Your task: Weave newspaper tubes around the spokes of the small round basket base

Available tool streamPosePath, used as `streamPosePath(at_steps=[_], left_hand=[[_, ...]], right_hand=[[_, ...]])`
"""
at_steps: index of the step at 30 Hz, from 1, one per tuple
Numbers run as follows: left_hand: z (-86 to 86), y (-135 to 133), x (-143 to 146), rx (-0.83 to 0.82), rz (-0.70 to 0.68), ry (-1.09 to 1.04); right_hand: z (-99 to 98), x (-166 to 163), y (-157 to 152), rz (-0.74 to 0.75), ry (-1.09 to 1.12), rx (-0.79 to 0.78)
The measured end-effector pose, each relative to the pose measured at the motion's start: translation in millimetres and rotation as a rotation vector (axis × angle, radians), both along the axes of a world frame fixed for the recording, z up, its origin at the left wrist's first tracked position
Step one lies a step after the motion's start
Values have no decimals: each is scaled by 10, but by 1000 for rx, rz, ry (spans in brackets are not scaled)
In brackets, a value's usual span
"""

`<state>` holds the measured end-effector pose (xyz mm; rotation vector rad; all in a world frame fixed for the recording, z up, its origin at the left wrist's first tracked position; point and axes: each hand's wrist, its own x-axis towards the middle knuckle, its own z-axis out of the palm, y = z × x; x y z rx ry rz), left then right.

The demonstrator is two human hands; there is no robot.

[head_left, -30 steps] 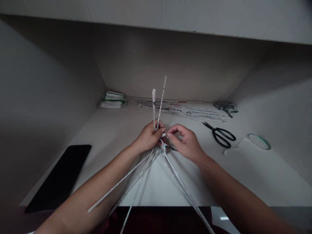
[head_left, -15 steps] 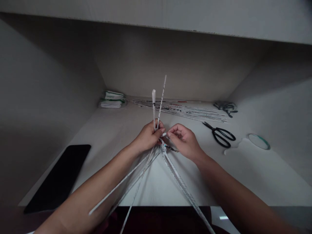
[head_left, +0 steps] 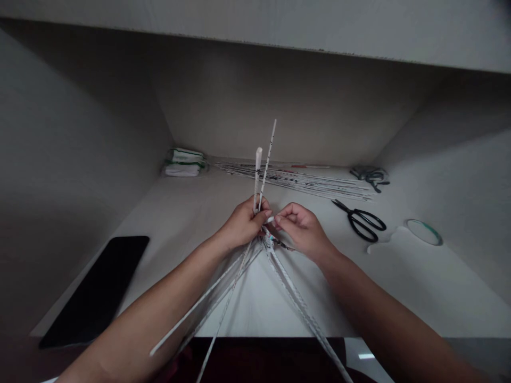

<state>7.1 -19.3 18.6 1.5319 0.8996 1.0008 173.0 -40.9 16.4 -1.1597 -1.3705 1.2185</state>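
Several thin rolled-paper sticks (head_left: 297,298) with dark print fan out from a small woven knot (head_left: 268,242) between my hands. My left hand (head_left: 249,221) is closed around the sticks just above the knot. Two of them rise from its grip: a thicker white-tipped paper stick (head_left: 258,159) and a thinner, longer one (head_left: 269,154). My right hand (head_left: 299,226) pinches a short white end (head_left: 271,219) beside the left thumb. Other sticks slant down toward me past the table's front edge. The inside of both grips is hidden.
A pile of paper sticks (head_left: 311,183) lies along the back wall. Black-handled scissors (head_left: 361,219), a dark cord bundle (head_left: 371,175) and a round tape roll (head_left: 425,232) are at right. A wrapped white packet (head_left: 184,162) and a black flat slab (head_left: 98,287) are at left.
The two upright sticks have tilted slightly to the right. One lower left stick has shifted a little to the right. Both hands keep their grips in nearly the same place.
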Motion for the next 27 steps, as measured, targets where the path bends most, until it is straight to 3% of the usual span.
streamPosePath(at_steps=[6, 15, 19, 27], left_hand=[[14, -7, -3, -25, -26, -27], [26, -12, 4, 9, -11, -4], [-8, 6, 5, 6, -13, -5], [-14, 6, 6, 44, -10, 3]], right_hand=[[60, -34, -9, -31, 93, -95], [22, 63, 27, 65, 207, -209], [26, 49, 10, 132, 219, -137], [12, -10, -17, 9, -26, 47]])
